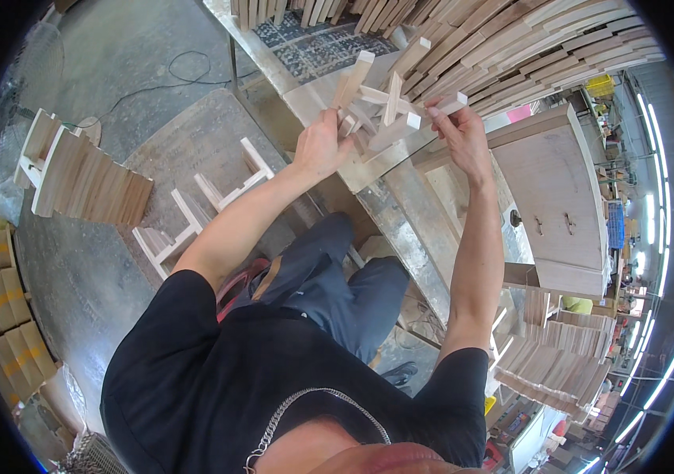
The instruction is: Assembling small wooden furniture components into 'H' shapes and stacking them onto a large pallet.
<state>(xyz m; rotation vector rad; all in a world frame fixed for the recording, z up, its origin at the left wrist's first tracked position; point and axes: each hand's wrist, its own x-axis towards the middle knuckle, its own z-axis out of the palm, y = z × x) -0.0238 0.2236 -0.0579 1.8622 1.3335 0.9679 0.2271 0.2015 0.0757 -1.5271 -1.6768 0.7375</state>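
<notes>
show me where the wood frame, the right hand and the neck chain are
wood frame (391,103): head view, on the short upright piece near its middle
right hand (464,137): head view, on the back of the hand
neck chain (321,389): head view, on the top of its curve

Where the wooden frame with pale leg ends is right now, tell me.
In the head view, the wooden frame is above and slightly right of centre, between the left hand and right hand, below the stacked wooden strips.
</notes>
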